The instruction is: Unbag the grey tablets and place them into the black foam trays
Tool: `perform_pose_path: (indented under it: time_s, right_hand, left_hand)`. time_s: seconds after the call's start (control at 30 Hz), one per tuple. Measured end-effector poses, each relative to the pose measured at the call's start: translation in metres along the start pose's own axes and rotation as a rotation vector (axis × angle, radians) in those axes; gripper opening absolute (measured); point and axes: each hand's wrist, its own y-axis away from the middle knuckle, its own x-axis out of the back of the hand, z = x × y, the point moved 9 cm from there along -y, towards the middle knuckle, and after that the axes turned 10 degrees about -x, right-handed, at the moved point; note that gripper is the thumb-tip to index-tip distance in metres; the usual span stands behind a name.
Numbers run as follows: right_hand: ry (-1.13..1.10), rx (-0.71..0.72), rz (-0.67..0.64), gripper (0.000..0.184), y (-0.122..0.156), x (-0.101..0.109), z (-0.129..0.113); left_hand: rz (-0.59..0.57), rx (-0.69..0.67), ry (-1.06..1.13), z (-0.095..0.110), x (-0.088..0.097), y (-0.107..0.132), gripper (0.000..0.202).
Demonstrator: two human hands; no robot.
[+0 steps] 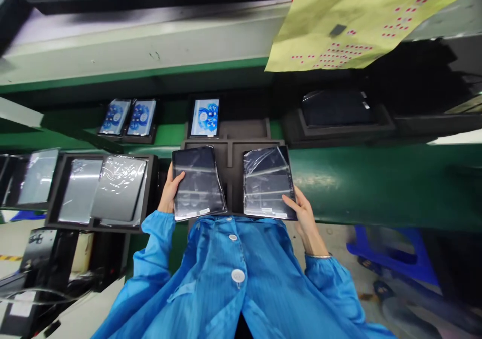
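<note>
My left hand point(172, 190) grips the left edge of a dark-screened tablet point(196, 182) in clear film, thumb on its front. A second film-wrapped tablet point(266, 181) is pinched at its lower right side by my right hand point(302, 209), the thumb lying on the glass. Both tablets are over a black divided tray point(230, 150) in front of my body, tilted slightly, with white labels along their lower edges. Whether they rest on the tray floor cannot be made out. My fingers behind the tablets are hidden.
Behind the tray stand several tablets with lit blue screens, one of them a lit tablet point(205, 118). To the left, another black tray point(152, 188) holds film-wrapped tablets. A dark wrapped tablet point(335, 108) lies at the back right. Yellow paper point(324, 32) hangs above; a blue stool point(406, 251) stands below right.
</note>
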Motion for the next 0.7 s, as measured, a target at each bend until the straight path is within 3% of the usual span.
perform_pose_path:
  time_s: [0.1,0.2,0.33,0.4,0.5,0.6,0.7]
  right_hand:
    - [0.097,0.037,-0.03,0.079,-0.018,-0.015,0.016]
    - [0.269,0.126,-0.04,0.082,-0.03,-0.03,0.009]
    - [0.508,0.269,0.079,0.072,-0.027,-0.014,-0.017]
    - [0.583,0.279,0.169,0.077,-0.027,0.003,-0.017]
    - [0.636,0.174,0.238,0.09,-0.035,0.019,0.011]
    - [0.653,0.05,0.238,0.066,-0.048,0.022,0.049]
    - [0.659,-0.001,0.268,0.046,-0.053,0.028,0.067]
  left_hand:
    - [0.009,-0.131,-0.114,-0.011,-0.011,-0.025,0.07]
    - [-0.046,-0.238,-0.216,-0.002,-0.023,-0.046,0.063]
    - [-0.066,-0.382,-0.533,0.008,-0.013,-0.047,0.052]
    - [0.005,-0.333,-0.759,-0.004,0.002,-0.038,0.054]
    - [0.043,-0.148,-0.869,-0.039,0.017,-0.023,0.049]
    - [0.005,-0.063,-0.887,-0.059,0.018,-0.015,0.033]
    - [-0.029,-0.047,-0.901,-0.055,0.02,-0.009,0.028]
